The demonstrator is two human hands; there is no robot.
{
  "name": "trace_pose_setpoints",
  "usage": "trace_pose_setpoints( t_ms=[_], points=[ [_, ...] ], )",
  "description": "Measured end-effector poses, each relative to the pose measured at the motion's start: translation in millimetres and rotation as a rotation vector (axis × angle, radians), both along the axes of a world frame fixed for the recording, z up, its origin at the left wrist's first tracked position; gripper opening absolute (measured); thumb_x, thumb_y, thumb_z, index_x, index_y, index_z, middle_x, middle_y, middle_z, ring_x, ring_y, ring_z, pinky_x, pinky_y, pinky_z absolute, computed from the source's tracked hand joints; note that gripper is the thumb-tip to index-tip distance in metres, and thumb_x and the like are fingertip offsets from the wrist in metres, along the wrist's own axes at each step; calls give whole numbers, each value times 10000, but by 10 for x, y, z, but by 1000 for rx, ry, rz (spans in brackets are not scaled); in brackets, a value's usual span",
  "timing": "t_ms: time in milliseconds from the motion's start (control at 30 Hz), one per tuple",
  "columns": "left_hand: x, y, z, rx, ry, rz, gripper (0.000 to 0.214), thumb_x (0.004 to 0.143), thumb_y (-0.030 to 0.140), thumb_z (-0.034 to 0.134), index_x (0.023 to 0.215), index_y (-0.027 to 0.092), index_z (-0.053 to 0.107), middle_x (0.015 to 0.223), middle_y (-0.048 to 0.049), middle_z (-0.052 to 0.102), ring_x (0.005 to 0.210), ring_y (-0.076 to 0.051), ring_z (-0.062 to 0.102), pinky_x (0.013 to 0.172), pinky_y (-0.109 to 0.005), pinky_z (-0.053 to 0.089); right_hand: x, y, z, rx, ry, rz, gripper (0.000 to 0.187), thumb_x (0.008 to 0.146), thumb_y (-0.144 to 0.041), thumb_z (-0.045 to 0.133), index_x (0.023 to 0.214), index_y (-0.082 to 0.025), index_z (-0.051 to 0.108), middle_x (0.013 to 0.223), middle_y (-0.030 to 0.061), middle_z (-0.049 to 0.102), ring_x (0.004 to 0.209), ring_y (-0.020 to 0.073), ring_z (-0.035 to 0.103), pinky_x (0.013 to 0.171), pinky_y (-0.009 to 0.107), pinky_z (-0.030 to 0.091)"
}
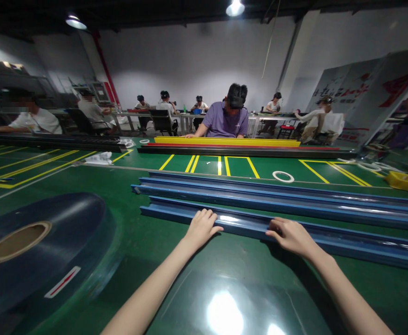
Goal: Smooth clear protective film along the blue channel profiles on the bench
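Note:
A long blue channel strip (242, 224) lies nearest me on the green tabletop, its trough facing up. My left hand (201, 229) is closed over its near wall, fingers inside the trough and thumb against the front side. Farther right, my right hand (290, 236) pinches the same wall, its fingers curled in and the thumb in front. Just beyond, further blue channel strips (224, 196) lie side by side, roughly parallel to the one I hold.
A big roll of clear bluish film (74, 214) lies at left. Past the blue strips are a white ring (283, 177), a yellow strip (224, 141), black strips (245, 151) and a yellow bin (406, 183). A person in a purple shirt (224, 120) sits opposite.

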State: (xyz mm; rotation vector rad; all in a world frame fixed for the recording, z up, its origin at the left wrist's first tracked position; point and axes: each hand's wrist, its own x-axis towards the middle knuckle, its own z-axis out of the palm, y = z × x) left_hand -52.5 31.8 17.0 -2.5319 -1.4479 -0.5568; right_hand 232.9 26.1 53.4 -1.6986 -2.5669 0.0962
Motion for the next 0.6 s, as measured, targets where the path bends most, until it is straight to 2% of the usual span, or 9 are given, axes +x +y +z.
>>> trace_pose_setpoints(
  t_ms=[133,267,600],
  points=[
    [-343,21,20,-28,19,82,315,755,485,525,844,184,555,863,-31,588,817,-179,517,693,-289,357,5,9,35,-58,-1,-7,347,821,-457,343,766,-207,579,804,60,612,716,184,564,580,251,332],
    [-557,39,26,-23,44,105,326,739,495,544,844,186,562,871,-25,605,823,-184,532,695,-289,343,-164,29,54,-97,25,34,352,803,-480,373,810,-201,587,816,68,618,726,191,561,600,261,349],
    [-632,64,-39,42,27,92,354,752,537,504,768,188,564,794,-19,615,752,-177,549,652,-287,342,-855,120,58,-68,122,263,338,809,-434,402,948,-190,590,922,76,586,809,184,551,683,275,395]
  ],
)
